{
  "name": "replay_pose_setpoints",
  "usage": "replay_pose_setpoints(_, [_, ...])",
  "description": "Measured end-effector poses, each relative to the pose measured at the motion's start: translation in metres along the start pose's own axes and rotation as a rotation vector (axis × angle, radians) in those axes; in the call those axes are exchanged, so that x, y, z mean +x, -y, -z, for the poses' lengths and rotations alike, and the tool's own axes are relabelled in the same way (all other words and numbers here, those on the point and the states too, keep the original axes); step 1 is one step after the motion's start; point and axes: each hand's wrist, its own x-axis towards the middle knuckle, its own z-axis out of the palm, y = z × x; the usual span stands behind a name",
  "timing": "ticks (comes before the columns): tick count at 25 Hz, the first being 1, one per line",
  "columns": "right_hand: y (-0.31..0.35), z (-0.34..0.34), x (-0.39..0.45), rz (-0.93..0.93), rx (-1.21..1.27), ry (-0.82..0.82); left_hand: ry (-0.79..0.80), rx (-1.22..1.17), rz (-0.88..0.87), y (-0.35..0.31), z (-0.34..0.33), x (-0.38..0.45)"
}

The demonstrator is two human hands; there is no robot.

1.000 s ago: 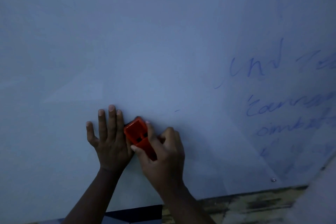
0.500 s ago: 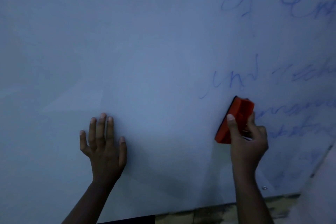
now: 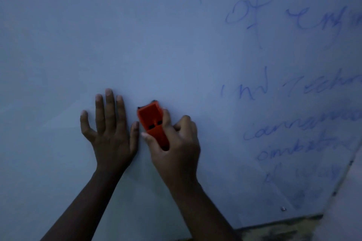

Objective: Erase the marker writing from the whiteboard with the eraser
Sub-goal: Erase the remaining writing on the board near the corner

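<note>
Near the whiteboard (image 3: 156, 45) bottom edge: right hand (image 3: 176, 143) gripping eraser (image 3: 151, 123), swept back beside flat, open left hand (image 3: 109, 129). Blue writing (image 3: 293, 88) at right edge still unwiped.

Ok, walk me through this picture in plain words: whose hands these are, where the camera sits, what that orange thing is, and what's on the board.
There is no machine here. A person wears a camera on the head, and it looks forward and down at their own two hands. The big pale surface is a whiteboard. The left hand rests flat on it with straight fingers, holding nothing. The right hand grips an orange eraser and holds it against the board, right beside the left hand. To the right, blue marker writing still covers the board in several lines, some of it smeared. The stretch of board around the hands looks wiped. A strip of floor shows at the bottom right.
</note>
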Motion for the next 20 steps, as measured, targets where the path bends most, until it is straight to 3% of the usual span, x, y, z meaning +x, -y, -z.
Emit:
replay_pose_setpoints(5, [-0.009,0.01,0.021,0.005,-0.016,-0.074,-0.02,0.019,-0.051,0.007,-0.004,-0.008])
replay_pose_setpoints(12, [-0.118,0.083,0.054,-0.463,0.09,-0.317,-0.021,-0.03,-0.023,0.002,-0.001,-0.012])
replay_pose_setpoints(15, [-0.136,0.102,0.081,-0.569,0.105,-0.373,-0.013,-0.059,0.014,-0.006,0.008,-0.01])
replay_pose_setpoints(17, [-0.126,0.1,0.099,-0.546,0.078,-0.377,-0.05,-0.066,0.056,-0.011,0.013,0.0])
replay_pose_setpoints(20, [-0.08,0.074,0.099,-0.344,0.032,-0.291,-0.08,-0.061,0.065,-0.017,0.02,0.029])
